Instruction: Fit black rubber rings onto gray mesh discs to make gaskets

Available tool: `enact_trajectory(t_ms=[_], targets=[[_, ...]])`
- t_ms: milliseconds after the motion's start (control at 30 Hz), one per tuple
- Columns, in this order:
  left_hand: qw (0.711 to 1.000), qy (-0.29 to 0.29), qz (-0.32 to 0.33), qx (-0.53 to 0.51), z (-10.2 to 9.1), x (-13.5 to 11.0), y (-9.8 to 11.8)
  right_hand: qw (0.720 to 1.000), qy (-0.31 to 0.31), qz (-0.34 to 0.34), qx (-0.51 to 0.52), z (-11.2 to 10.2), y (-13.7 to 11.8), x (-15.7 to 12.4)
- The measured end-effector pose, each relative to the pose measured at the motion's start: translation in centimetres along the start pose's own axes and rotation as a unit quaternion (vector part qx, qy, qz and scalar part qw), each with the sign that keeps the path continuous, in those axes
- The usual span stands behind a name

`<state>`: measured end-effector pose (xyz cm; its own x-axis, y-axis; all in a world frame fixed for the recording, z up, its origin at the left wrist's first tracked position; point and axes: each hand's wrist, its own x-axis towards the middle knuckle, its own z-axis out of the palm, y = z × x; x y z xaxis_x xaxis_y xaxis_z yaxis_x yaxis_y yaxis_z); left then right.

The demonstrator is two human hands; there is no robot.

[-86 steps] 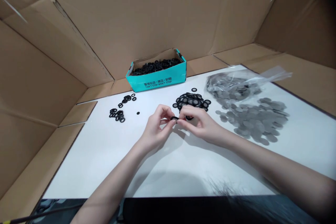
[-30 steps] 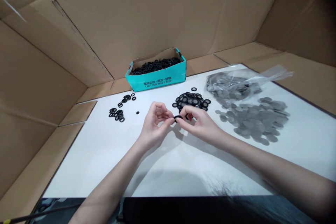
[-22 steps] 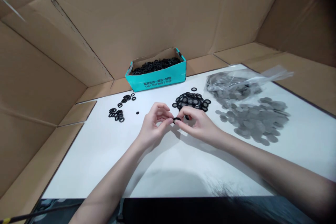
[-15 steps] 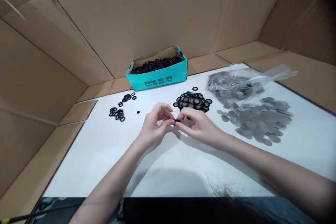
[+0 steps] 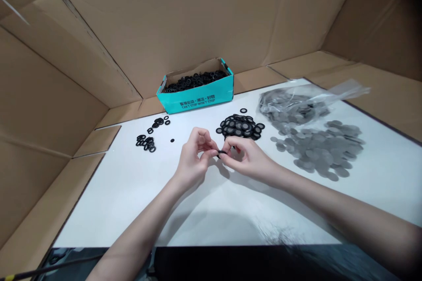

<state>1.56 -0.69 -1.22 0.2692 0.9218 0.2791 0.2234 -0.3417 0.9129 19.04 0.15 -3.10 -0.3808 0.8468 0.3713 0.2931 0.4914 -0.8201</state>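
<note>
Between their fingertips, my left hand (image 5: 197,153) and my right hand (image 5: 245,153) pinch a black rubber ring (image 5: 221,152) from both sides, a little above the white tabletop (image 5: 198,224). The fingers partly cover the ring, and whether a mesh disc sits in it I cannot tell. Just beyond my right hand lies a pile of black rings with grey discs in them (image 5: 239,126). Loose black rings (image 5: 145,142) are scattered to the left of my left hand. To the right of my right hand spreads a heap of grey mesh discs (image 5: 323,151).
A turquoise cardboard box (image 5: 199,96) full of black rings stands at the back. Behind the loose discs lies a clear plastic bag (image 5: 293,103) with more grey discs. One small black dot-like piece (image 5: 172,140) rests left of my hands. Cardboard walls (image 5: 198,17) surround the table.
Both hands stay at nearly the same place, still pinching the ring, which appears slightly tilted differently. The whole view has shifted a little.
</note>
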Motion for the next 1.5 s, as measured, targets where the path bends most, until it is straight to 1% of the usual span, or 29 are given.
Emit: enact_trajectory(t_ms=[167,333,400,533,767,933,1033,1100,1167,1267,1367,1500], targets=[[1.000,-0.003,0.011,0.016,0.0,0.1,-0.2,1.000,0.008,0.006,-0.001,0.1,0.2,0.0],[0.997,-0.063,0.011,0.035,-0.4,0.2,-0.1,0.999,0.012,-0.019,-0.029,0.0,0.4,0.0],[0.996,-0.071,0.025,0.046,-0.5,0.2,0.0,0.999,0.011,-0.027,-0.038,-0.1,0.5,0.0],[0.994,-0.055,0.047,0.080,-0.3,0.1,0.0,0.999,0.007,-0.028,-0.042,-0.1,0.4,0.0],[0.992,-0.022,0.081,0.096,0.3,-0.2,-0.4,1.000,0.003,0.003,-0.021,-0.1,0.0,-0.2],[0.994,-0.016,0.064,0.084,0.1,-0.1,-0.5,1.000,0.001,0.012,-0.015,0.0,0.1,-0.2],[0.997,-0.026,0.039,0.063,-0.2,0.0,-0.4,1.000,0.007,0.026,0.004,0.1,0.2,0.0],[0.998,-0.034,0.036,0.044,-0.4,0.1,-0.4,0.999,0.012,0.043,0.027,0.0,0.2,0.1],[0.997,-0.038,0.055,0.035,-0.5,0.1,-0.6,0.996,0.009,0.069,0.057,-0.2,0.2,0.3],[0.990,-0.024,0.127,0.055,-0.5,0.1,-0.9,0.987,-0.010,0.116,0.111,-0.3,0.0,0.5],[0.977,-0.004,0.194,0.089,-0.4,0.0,-1.1,0.974,-0.028,0.147,0.170,-0.4,-0.3,0.6],[0.966,0.007,0.232,0.112,-0.5,0.0,-1.1,0.951,-0.045,0.193,0.236,-0.6,-0.8,0.6]])
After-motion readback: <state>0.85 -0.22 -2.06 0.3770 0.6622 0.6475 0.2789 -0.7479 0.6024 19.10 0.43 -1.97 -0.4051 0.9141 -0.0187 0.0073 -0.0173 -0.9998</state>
